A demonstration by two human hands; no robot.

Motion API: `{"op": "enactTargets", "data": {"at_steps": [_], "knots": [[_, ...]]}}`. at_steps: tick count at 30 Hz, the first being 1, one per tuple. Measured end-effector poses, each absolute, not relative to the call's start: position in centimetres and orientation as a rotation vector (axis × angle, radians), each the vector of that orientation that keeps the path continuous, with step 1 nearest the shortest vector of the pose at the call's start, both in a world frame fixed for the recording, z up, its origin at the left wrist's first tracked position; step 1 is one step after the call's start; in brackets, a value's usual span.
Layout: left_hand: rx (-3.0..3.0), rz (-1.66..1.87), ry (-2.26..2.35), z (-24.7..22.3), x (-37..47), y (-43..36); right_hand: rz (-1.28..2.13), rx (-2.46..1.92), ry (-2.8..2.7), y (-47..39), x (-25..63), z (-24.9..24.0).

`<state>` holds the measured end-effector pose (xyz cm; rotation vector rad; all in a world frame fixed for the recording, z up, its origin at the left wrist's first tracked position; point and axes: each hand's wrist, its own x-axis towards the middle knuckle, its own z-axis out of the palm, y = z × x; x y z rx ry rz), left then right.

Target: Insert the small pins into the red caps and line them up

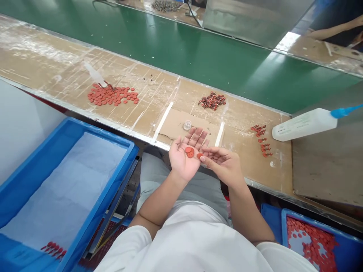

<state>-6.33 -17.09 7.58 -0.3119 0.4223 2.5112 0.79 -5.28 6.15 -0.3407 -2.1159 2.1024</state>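
My left hand (185, 158) lies palm up with its fingers stretched out, and a few small red discs (189, 152) rest on the palm. Beside it, my right hand (224, 162) pinches one red disc (199, 155) between thumb and fingertips, at the edge of the left palm. Just beyond the fingers, a small clear round cup (187, 125) stands on a piece of cardboard (177, 117) on the bench. Farther back lies a heap of small red and dark parts (212, 101).
Red discs (110, 94) are spread at the left. Several red parts (263, 141) lie in a row near a white bottle with a blue nozzle (306, 124). A blue tray (68, 124) is at left, a bin of red pieces (283, 219) at lower right. Behind runs a green belt (170, 45).
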Motion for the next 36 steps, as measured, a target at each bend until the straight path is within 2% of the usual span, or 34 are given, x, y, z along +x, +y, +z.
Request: {"op": "enactTargets", "data": {"at_steps": [5,10,13,17,21,27,31,36], "knots": [[-0.360,2.633,0.419,7.0,-7.7,-19.7,2.029,-0.169,-2.206,-5.8,-2.8,9.6],[-0.446,2.825,0.452,6.5,-9.6,-23.7,1.923,0.109,-2.439,-7.6,-13.9,12.8],[-0.449,2.921,0.443,6.6,-10.1,-25.9,1.815,0.137,-2.698,-10.6,-21.7,11.4],[-0.459,3.003,0.438,6.8,-10.1,-28.1,1.551,-0.080,-2.945,-14.8,-28.7,7.9],[-0.488,3.027,0.434,7.0,-10.2,-29.3,1.379,-0.271,-3.024,-17.7,-32.1,5.6],[-0.512,3.039,0.405,6.9,-10.9,-30.1,0.877,-0.074,-3.045,-20.0,-35.1,4.5],[-0.458,3.066,0.359,6.2,-11.2,-30.1,0.790,0.111,-3.063,-19.7,-36.1,8.7],[-0.419,3.028,0.332,5.7,-11.2,-29.1,0.666,0.487,-3.198,-17.2,-31.0,19.6]]}}
